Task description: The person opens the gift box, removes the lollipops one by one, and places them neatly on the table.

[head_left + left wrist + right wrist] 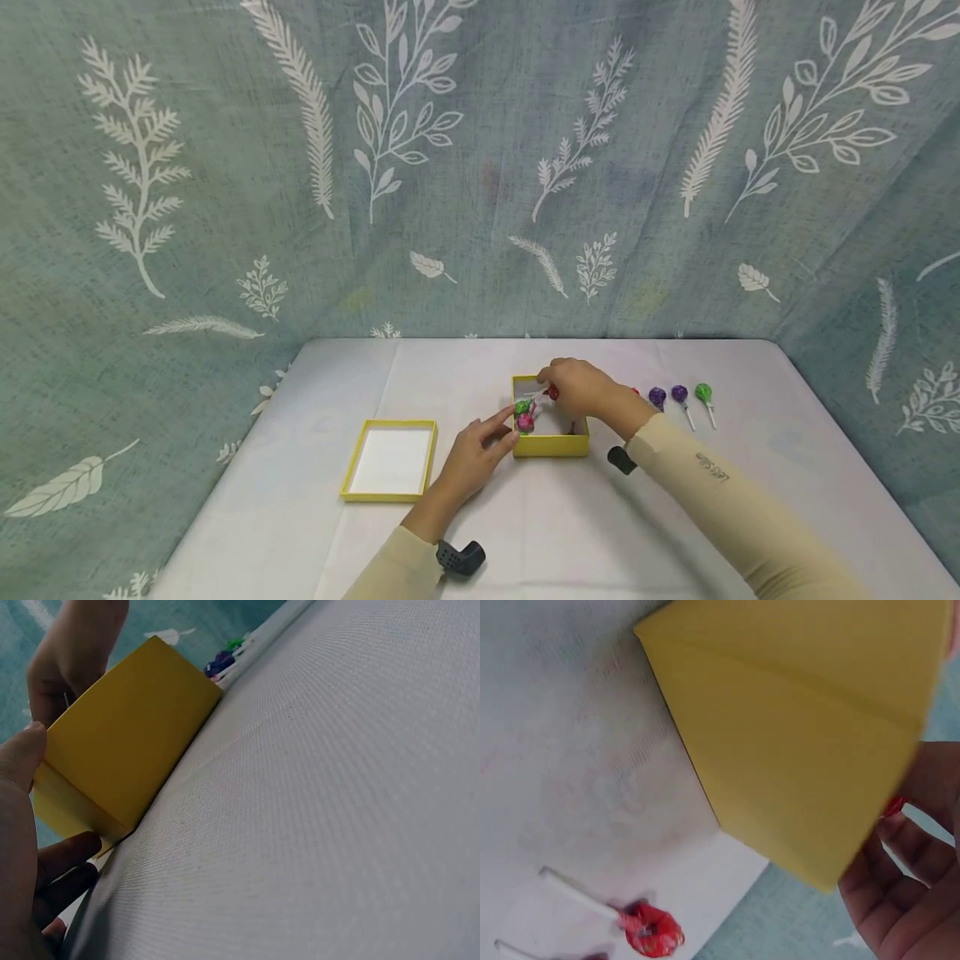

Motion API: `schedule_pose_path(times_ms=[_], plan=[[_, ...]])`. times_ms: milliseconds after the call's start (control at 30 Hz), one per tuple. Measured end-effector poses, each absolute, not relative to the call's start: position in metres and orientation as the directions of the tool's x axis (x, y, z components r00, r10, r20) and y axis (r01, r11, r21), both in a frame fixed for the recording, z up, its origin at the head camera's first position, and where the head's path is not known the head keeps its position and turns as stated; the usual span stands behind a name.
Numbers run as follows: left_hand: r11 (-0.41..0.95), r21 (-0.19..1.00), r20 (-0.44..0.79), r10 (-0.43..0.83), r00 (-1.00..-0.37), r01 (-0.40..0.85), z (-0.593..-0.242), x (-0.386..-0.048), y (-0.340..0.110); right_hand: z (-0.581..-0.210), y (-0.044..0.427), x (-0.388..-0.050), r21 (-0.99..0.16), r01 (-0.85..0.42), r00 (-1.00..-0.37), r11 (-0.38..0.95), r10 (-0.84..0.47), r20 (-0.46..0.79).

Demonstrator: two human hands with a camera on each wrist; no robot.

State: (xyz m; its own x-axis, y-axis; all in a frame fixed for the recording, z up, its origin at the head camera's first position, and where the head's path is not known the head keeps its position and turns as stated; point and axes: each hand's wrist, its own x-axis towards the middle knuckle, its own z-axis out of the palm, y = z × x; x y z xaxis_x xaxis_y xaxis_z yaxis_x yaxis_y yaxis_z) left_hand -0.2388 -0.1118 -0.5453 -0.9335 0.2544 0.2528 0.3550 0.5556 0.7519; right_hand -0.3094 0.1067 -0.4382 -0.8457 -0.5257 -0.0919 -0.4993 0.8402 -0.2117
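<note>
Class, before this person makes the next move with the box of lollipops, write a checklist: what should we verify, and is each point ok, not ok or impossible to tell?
1. Box upright, top open: ok.
2. Lid out of the way: ok; it lies apart, left of the box.
3. Left hand at the box: ok; its fingers touch the left side.
4. Red lollipop secure: ok; the right hand pinches it.
5. Table free of candy: not ok; purple lollipops and a green lollipop lie right of the box.
6. Number of lollipops inside: cannot tell; the right hand hides part of the interior.
</note>
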Motion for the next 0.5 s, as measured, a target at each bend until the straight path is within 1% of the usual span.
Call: schedule_pose_path(times_ms=[133, 300, 400, 500], plan=[[0.562, 0.752, 0.241, 0.252, -0.937, 0.344, -0.545, -0.239, -0.112, -0.434, 0.116, -0.312, -0.270, -0.508, -0.843, 0.818, -0.537, -0.043], [0.567, 0.755, 0.227, 0.244, -0.943, 0.328, -0.545, -0.239, -0.112, -0.432, 0.125, -0.315, -0.379, -0.480, -0.847, 0.791, -0.531, -0.036], [0.560, 0.753, 0.246, 0.247, -0.937, 0.346, -0.546, -0.239, -0.112, -0.433, 0.129, -0.314, -0.444, -0.456, -0.851, 0.771, -0.524, -0.036], [0.550, 0.751, 0.268, 0.253, -0.930, 0.366, -0.546, -0.240, -0.112, -0.434, 0.131, -0.313, -0.529, -0.400, -0.868, 0.749, -0.494, -0.043]])
